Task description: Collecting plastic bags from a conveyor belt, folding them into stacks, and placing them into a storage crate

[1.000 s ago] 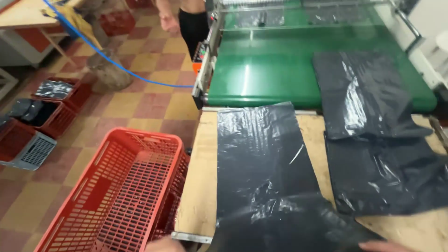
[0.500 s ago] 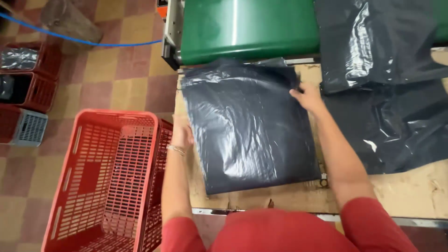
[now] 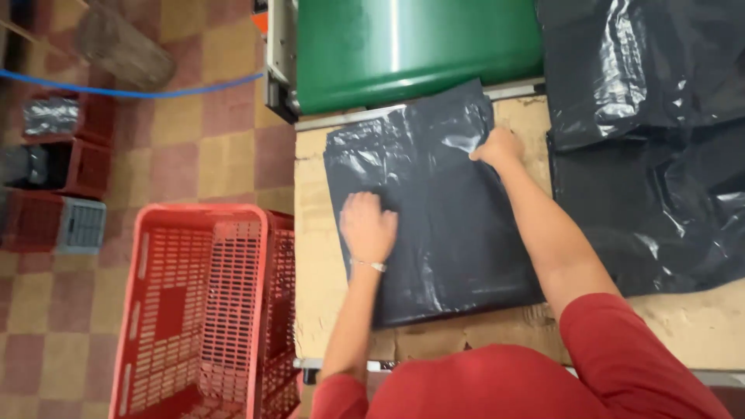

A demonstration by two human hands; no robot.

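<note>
The head view looks straight down on a dark grey plastic bag (image 3: 442,209) lying flat on the counter (image 3: 314,233), a bare cardboard-brown surface with worn edges. The bag is roughly rectangular and glossy, creased near its top, and its long axis runs away from the person, from the near counter edge toward the green conveyor belt (image 3: 403,46), with its far end just reaching the metal strip at the belt's edge. The left hand (image 3: 367,226) lies palm down on the bag's left part, fingers (image 3: 365,206) held loosely together and flat against the plastic, a thin bracelet at the wrist. The right hand (image 3: 498,147) rests on the bag's upper right edge, its fingers curled down onto the plastic; whether they pinch the edge cannot be told. To the right, just beside this bag, a pile of more dark bags (image 3: 644,140) lies crumpled and shiny, spreading over the counter and onto the belt. Left of the counter, touching its side, stands a red plastic crate (image 3: 202,310) with slotted walls. The floor (image 3: 225,155) is tiled in red and tan checks, with a blue hose (image 3: 132,89) running across it and smaller red crates (image 3: 66,147) at the far left, one holding something wrapped in grey plastic. Both sleeves of the person are red.
</note>
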